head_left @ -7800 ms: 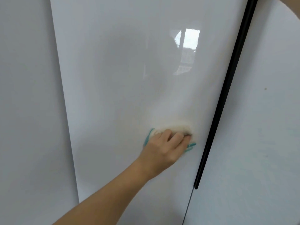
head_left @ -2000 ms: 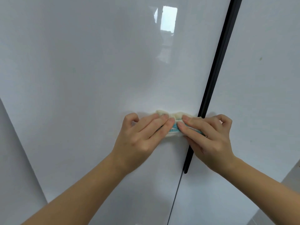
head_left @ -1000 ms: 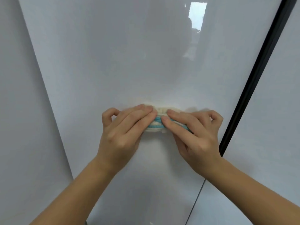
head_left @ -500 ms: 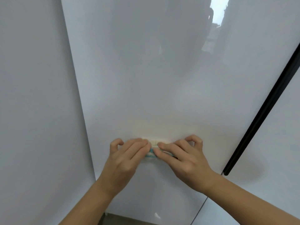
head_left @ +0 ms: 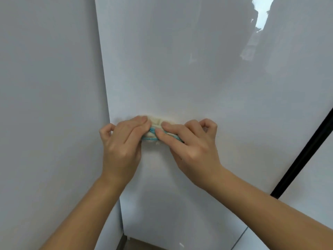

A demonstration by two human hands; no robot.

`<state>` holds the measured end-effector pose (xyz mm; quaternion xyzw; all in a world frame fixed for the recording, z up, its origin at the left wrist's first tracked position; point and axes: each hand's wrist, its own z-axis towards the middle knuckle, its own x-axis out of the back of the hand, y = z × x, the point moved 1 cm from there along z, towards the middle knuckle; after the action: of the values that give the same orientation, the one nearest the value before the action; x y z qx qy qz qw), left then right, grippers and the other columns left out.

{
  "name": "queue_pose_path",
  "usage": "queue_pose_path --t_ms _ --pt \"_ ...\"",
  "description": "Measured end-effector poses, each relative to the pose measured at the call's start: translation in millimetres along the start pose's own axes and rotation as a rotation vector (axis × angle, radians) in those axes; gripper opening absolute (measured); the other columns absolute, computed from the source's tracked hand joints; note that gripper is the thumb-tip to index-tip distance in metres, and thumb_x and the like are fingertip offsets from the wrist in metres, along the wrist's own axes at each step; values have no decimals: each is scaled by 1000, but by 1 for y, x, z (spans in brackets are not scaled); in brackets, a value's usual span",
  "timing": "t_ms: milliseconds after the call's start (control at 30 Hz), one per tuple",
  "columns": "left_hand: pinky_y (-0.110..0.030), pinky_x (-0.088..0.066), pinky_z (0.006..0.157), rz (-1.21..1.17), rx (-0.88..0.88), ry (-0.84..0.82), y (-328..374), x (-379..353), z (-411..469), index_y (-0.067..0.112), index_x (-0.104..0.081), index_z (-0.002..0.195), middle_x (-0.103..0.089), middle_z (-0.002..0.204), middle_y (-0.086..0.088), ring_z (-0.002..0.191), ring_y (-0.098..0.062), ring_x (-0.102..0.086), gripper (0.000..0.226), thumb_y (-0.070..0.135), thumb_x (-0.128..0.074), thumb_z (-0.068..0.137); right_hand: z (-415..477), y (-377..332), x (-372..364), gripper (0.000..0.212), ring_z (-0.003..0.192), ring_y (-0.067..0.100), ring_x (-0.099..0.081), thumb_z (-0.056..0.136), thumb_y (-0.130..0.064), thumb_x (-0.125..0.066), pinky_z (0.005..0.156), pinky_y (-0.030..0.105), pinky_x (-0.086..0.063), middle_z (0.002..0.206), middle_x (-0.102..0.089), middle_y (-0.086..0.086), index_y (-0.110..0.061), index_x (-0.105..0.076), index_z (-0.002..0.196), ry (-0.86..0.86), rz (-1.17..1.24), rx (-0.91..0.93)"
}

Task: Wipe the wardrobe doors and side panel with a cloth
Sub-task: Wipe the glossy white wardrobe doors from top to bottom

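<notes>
A small folded cream cloth with a blue edge [head_left: 156, 123] lies flat against the glossy white wardrobe door [head_left: 189, 69], close to the door's left edge. My left hand [head_left: 124, 141] presses its left half with straight fingers, the thumb sticking out past the door's edge. My right hand [head_left: 191, 143] presses the right half, index and middle fingers straight on the cloth, thumb and little finger curled off it. Most of the cloth is hidden under the fingers.
A matt white panel or wall [head_left: 50, 105] stands left of the door. A long black handle strip [head_left: 304, 154] runs diagonally at the right, with a second white door [head_left: 317, 195] beyond it. A strip of floor [head_left: 144, 245] shows at the bottom.
Both hands have slid the cloth leftward across the door, from beside the black handle to near the door's left edge. Earlier only my left hand held the cloth.
</notes>
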<state>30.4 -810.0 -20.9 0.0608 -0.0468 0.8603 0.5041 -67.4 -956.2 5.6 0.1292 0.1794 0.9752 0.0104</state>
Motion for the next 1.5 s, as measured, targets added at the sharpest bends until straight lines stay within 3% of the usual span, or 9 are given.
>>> queue_pose_path --t_ms 233,400,600,800,1200,1267,1333,1433,1500 --pt "-29 -27 81 72 65 -302 1 5 -106 18 -56 103 -71 104 -3 99 -12 -59 14 12 -45 99 -83 -38 -26 26 73 20 -55 94 -7 -54 74 36 -33 106 -68 -3 -21 -71 106 -287 74 190" --pt "-34 -28 80 141 38 -216 -10 14 -49 13 -69 100 -71 106 0 100 -14 -61 23 -3 -61 86 -30 -30 -22 24 71 22 -55 92 -8 -57 74 36 -29 99 -70 -4 -22 -73 104 -117 12 137" --pt "-28 -22 82 211 52 -10 -33 25 74 10 -67 103 -70 109 -1 98 -14 -60 24 -2 -52 90 87 -9 -25 27 70 22 -58 87 -6 -61 72 37 -26 92 -71 -6 -25 -76 97 169 -79 8" --pt "-32 -37 81 179 152 36 -32 20 82 4 -67 105 -69 109 -8 97 -23 -64 26 6 -44 93 98 -17 -32 25 74 23 -59 87 -6 -62 72 36 -26 95 -72 -5 -24 -76 99 170 -74 -22" --pt "-31 -42 78 130 370 -366 -4 15 -122 -2 -68 97 -69 94 -14 81 -28 -64 33 5 -39 84 -88 -79 -62 25 76 22 -54 93 -5 -52 73 36 -35 101 -68 4 -13 -70 108 -317 37 263" --pt "-32 -45 68 129 367 -447 -6 16 -141 3 -67 88 -67 83 -9 71 -25 -62 20 -5 -52 78 -106 -87 -64 28 77 23 -53 94 -4 -47 75 37 -35 98 -68 5 -12 -70 109 -369 36 295" --pt "-30 -44 59 99 384 -595 -6 19 -159 8 -65 80 -62 73 -3 61 -21 -57 33 -18 -71 61 -124 -98 -64 29 78 23 -53 93 -4 -46 77 37 -34 95 -66 5 -11 -69 109 -467 49 325" --pt "-25 -37 66 32 357 -718 -1 33 -177 13 -66 82 -63 75 1 66 -18 -58 46 -18 -80 50 -144 -107 -55 34 77 21 -55 75 -11 -69 75 32 -31 92 -65 0 -16 -69 108 -641 225 123" --pt "-23 -33 74 -84 315 -719 1 43 -174 14 -66 93 -66 87 2 82 -14 -57 45 -13 -74 59 -149 -107 -40 41 83 18 -55 76 -22 -66 75 25 -32 96 -64 -4 -23 -63 117 -734 419 -153"
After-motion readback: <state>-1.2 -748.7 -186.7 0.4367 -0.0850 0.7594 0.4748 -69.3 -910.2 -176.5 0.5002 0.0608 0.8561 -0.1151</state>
